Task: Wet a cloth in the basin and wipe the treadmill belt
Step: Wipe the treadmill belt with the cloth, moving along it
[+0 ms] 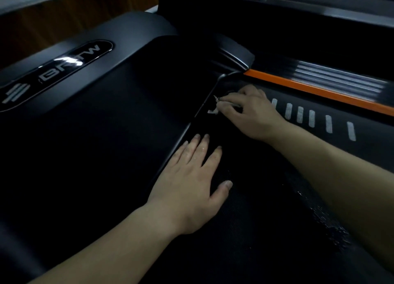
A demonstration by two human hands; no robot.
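Note:
The black treadmill belt [251, 215] runs from the bottom right toward the dark motor cover [102, 117]. My left hand [196, 177] lies flat on the belt beside the cover's edge, fingers straight and spread. My right hand [249, 111] is further up the belt, near its front right corner, fingers curled round a small pale cloth [215, 108]. Only scraps of the cloth show past the fingers. No basin is in view.
The motor cover bears a glossy logo plate [57, 70] at the left. An orange stripe [315, 89] and a ribbed side rail [341, 77] run along the belt's right side, with pale grip marks [311, 118] on the side step. A wet streak [324, 222] glints on the belt.

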